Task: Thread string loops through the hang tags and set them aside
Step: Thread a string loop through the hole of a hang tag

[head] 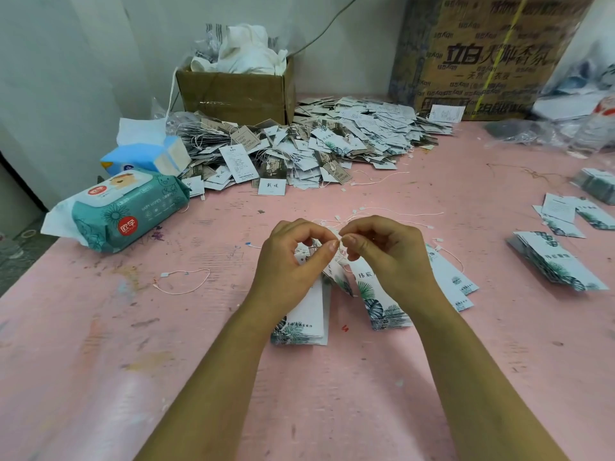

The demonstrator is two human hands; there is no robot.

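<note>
Left hand [293, 264]: fingers curled, with the thumb and forefinger closed in a pinch grip on the top of a hang tag [337, 276].
Right hand [387, 252]: fingers curled, with the grip closed on a thin white string [340, 241]. Its fingertips touch those of the left hand.
Tag hole: hidden behind the fingertips, so it cannot be told whether the string passes through it.
Held tag: hangs tilted directly below the two grips, its upper edge covered by the fingers.
Tag stacks [382, 304]: fanned on the pink bench [100, 377] under and just behind both grips, partly covered by the wrists. Their print is only partly legible.
Loose strings [352, 216]: a tangled bundle just beyond the grips. The number of strands cannot be made out.
Single loop [186, 281]: lies on the bench well to the left of the left grip.
Strung tags [316, 144]: a large heap far beyond the grips, against a cardboard box [233, 94].
Further stacks [562, 267]: well to the right of the right grip. The outermost is cut off by the frame edge.
Wipes pack [129, 207]: far to the left, beyond the grips.
</note>
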